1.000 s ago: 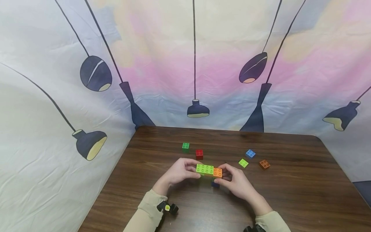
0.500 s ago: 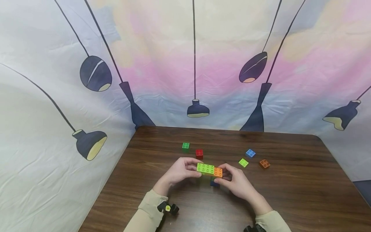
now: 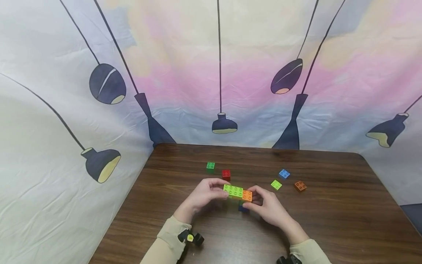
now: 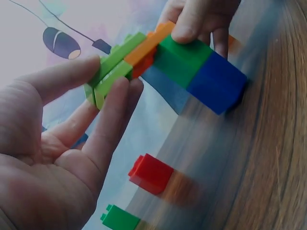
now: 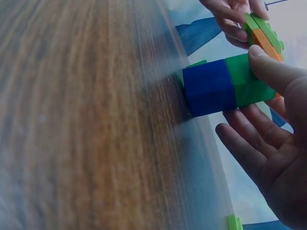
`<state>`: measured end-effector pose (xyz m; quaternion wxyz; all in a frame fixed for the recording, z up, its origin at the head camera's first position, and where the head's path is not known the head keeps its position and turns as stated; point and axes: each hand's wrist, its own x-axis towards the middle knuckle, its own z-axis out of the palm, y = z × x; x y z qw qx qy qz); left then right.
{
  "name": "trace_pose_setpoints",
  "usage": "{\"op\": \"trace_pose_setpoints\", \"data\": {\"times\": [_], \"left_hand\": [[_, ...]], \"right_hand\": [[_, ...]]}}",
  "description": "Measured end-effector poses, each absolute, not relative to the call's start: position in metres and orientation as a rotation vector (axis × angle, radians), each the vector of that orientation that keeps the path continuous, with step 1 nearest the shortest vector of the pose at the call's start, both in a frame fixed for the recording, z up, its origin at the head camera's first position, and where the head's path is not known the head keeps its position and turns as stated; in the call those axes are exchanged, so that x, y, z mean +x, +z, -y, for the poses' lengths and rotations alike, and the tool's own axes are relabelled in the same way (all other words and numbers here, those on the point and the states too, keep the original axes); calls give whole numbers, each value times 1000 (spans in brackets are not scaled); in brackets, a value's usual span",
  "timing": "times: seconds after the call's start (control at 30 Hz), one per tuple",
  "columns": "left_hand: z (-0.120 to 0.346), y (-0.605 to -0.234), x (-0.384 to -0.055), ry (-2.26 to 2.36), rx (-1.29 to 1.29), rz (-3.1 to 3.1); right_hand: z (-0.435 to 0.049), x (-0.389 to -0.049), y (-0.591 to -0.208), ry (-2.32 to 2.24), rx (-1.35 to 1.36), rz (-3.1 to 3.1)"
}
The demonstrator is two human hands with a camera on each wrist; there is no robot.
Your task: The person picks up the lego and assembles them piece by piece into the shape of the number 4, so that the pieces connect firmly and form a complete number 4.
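Note:
A joined toy-brick build stands on the table: a blue brick point(image 4: 218, 84) at the bottom, a green brick point(image 4: 182, 62) above it, and an orange brick point(image 3: 247, 195) over that. Lime bricks point(image 3: 233, 190) are fitted at the orange brick's left end, overhanging the table. My left hand point(image 3: 204, 196) pinches this lime end between thumb and fingertips. Opposite it, my right hand point(image 3: 270, 207) grips the green and orange part, its thumb point(image 5: 266, 64) against the near side. In the head view, the right hand hides much of the lower bricks.
Beyond my hands lie loose bricks: a green one point(image 3: 210, 167) and a red one point(image 3: 226, 174) at left; a blue one point(image 3: 284, 173), a lime one point(image 3: 276, 184) and a brown-orange one point(image 3: 300, 186) at right. A patterned cloth point(image 3: 184, 91) hangs behind the table point(image 3: 329, 212).
My left thumb has moved up slightly onto the lime brick's side. A little more of the blue brick shows under the build. The right hand has barely moved.

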<state>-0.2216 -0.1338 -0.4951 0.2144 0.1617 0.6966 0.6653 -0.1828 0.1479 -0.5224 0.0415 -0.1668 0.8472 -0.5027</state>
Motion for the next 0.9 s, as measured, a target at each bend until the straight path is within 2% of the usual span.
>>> {"op": "trace_pose_setpoints", "data": {"times": [0.9], "left_hand": [[125,-487,-213,1978,300,-1881]], "right_hand": [[-146,-182,-522,-1515,-519,-2610]]}}
